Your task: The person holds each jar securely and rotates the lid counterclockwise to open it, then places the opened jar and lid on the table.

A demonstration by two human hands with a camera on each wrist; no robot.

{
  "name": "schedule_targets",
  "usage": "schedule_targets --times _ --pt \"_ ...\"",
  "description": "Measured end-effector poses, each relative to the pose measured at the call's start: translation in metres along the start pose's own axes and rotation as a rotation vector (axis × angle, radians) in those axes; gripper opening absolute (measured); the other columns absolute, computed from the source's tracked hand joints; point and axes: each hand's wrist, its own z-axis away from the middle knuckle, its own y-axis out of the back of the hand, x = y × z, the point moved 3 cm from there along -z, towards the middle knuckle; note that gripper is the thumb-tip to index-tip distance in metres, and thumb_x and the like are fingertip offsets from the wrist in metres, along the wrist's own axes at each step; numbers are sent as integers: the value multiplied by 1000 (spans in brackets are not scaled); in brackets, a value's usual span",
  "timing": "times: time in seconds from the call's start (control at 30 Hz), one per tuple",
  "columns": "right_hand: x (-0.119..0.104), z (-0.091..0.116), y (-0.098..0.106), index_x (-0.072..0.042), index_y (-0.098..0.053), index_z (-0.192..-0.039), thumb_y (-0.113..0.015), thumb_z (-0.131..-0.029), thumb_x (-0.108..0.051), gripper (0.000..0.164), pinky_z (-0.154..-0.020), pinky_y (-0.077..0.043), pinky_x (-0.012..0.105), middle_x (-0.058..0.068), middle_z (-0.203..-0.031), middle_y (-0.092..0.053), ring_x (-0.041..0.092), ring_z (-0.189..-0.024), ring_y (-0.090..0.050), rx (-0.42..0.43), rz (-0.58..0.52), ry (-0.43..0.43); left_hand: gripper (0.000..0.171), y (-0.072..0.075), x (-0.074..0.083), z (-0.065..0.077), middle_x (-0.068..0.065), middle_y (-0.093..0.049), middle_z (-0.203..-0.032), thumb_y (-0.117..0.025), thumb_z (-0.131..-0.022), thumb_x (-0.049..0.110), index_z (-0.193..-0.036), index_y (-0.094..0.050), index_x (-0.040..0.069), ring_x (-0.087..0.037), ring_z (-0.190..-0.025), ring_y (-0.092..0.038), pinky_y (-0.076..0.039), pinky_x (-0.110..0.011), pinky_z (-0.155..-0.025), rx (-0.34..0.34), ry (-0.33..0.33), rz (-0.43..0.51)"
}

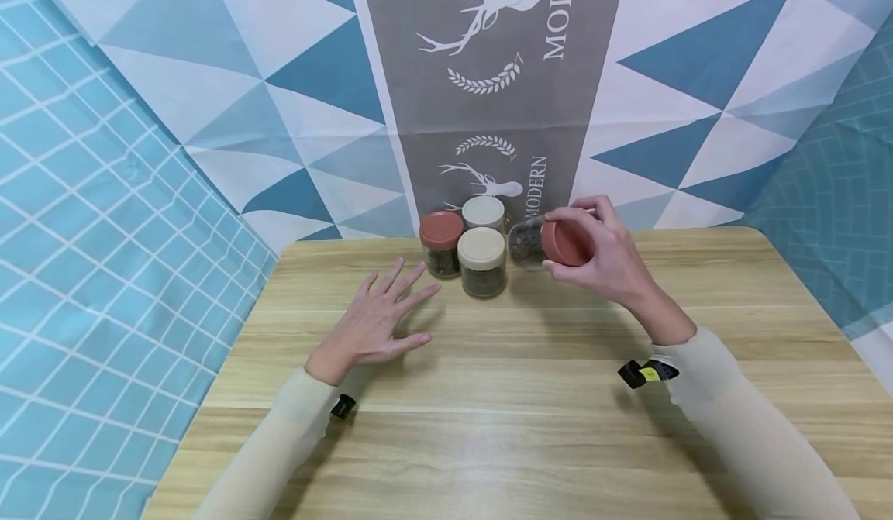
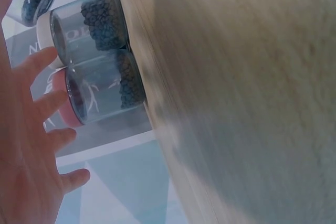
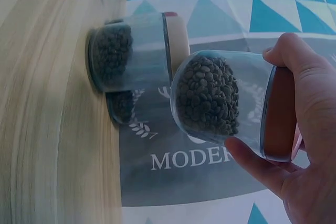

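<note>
My right hand (image 1: 610,255) grips a clear glass jar (image 3: 207,95) by its reddish-brown lid, thumb and fingers round the lid's edge. The jar is tilted in the head view, its base toward the left and its lid toward me and the right. Dark bean-like pieces fill part of it. Just left of it stand three similar jars: one with a red lid (image 1: 441,229), one with a white lid (image 1: 483,211) at the back, and one with a cream lid (image 1: 481,249) in front. My left hand (image 1: 380,318), fingers spread and holding nothing, hovers near the red-lidded jar.
The wooden tabletop (image 1: 446,435) runs toward me, its back edge against a patterned wall cloth (image 1: 300,101) with triangles and a grey deer panel. A blue tiled sheet (image 1: 105,272) borders the left side, and a teal one (image 1: 837,194) the right.
</note>
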Motion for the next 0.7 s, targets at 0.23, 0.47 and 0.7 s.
schedule_targets --times 0.23,0.47,0.7 --pt "-11 5 0 -16 -77 -136 -94 -78 -8 61 -86 -65 62 23 -139 -58 40 -123 -63 -11 -17 8 81 0 1 0 -12 -34 -187 -59 -101 71 -172 -48 33 -49 -174 -28 -35 -86 -126 -12 3 3" --pt "-21 11 -2 -16 -77 -137 -96 -77 -8 64 -86 -67 54 21 -140 -58 38 -125 -64 -41 -18 23 81 0 2 1 -11 -33 -187 -63 -99 67 -171 -50 32 -49 -174 -27 -35 -85 -127 -11 10 9" --pt "-32 18 -5 -17 -77 -135 -99 -73 -9 66 -84 -67 49 21 -138 -60 35 -124 -65 -48 -26 71 82 1 1 2 -10 -32 -187 -64 -99 66 -171 -49 32 -49 -174 -27 -34 -85 -127 -16 16 2"
